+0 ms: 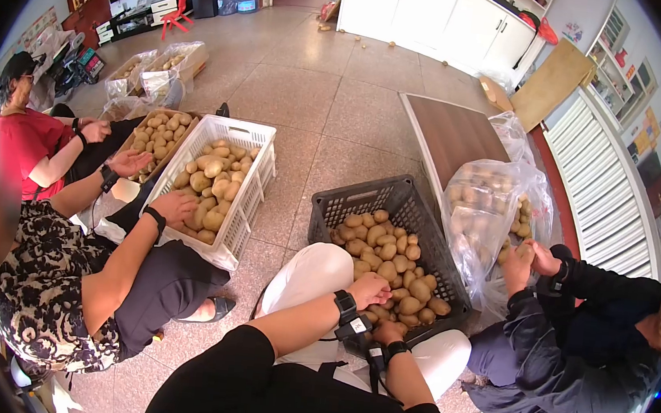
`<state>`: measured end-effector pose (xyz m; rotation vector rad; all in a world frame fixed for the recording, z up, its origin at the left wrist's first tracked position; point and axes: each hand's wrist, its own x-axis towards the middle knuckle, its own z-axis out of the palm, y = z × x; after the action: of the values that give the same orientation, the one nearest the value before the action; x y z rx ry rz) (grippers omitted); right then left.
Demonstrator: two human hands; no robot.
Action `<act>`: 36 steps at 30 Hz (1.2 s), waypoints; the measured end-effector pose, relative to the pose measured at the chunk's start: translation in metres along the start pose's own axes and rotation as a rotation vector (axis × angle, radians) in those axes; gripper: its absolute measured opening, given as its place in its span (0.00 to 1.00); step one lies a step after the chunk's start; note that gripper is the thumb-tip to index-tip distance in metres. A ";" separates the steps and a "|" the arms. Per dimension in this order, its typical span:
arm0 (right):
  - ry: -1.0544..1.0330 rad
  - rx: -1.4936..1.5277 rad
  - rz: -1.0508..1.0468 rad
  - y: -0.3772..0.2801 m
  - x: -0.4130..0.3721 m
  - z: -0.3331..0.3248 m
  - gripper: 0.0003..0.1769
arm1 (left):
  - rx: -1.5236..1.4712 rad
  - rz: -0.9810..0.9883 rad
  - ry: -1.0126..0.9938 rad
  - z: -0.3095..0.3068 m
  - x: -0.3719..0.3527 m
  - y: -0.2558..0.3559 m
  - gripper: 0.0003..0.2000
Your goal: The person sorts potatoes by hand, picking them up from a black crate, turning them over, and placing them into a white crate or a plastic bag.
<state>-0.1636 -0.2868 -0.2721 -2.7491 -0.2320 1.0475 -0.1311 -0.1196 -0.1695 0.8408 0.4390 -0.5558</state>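
Potatoes: in blk. plastic crate, nr. wearer's knees.
L. hand: at potatoes, fingers curled; grip can't tell.
R. hand: nr. crate's close end, fingers part-hidden, can't tell.

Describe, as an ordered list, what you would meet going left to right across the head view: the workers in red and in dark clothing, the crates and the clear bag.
Worker in red → white crate → black crate → clear bag → worker in dark clothing
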 end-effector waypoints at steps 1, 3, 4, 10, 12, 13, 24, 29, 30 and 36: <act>0.001 -0.001 -0.001 -0.003 -0.003 -0.002 0.26 | 0.007 0.003 0.012 0.001 -0.002 0.001 0.04; 0.133 0.196 0.147 -0.008 -0.005 -0.003 0.26 | 0.045 0.035 0.056 0.006 -0.008 0.003 0.04; 0.134 0.197 0.147 -0.003 0.003 0.005 0.26 | 0.084 0.066 0.099 0.009 -0.010 0.003 0.05; 0.074 1.471 0.072 -0.006 -0.015 -0.029 0.23 | 0.472 0.218 0.138 0.001 0.005 -0.011 0.08; -0.163 1.717 0.052 -0.012 -0.027 -0.043 0.27 | 0.548 0.128 0.061 0.007 -0.006 -0.002 0.08; -0.163 1.724 0.060 -0.019 -0.035 -0.051 0.32 | 0.620 0.037 -0.013 0.009 -0.010 0.001 0.14; -0.096 1.736 -0.067 -0.007 -0.033 -0.040 0.21 | 0.591 0.031 -0.215 0.019 -0.012 -0.018 0.24; 0.271 1.549 -0.133 -0.013 -0.038 -0.037 0.17 | 0.443 0.046 -0.204 0.012 0.003 -0.022 0.23; 0.363 1.566 0.048 -0.010 -0.036 -0.034 0.15 | 0.270 0.075 -0.221 0.019 -0.011 -0.010 0.21; 0.751 1.470 0.331 0.050 0.024 0.013 0.12 | -0.320 0.418 -0.339 -0.002 -0.034 0.062 0.15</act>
<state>-0.1510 -0.3287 -0.3087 -1.5606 0.7876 -0.0187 -0.1194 -0.0746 -0.1164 0.4956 0.0314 -0.2221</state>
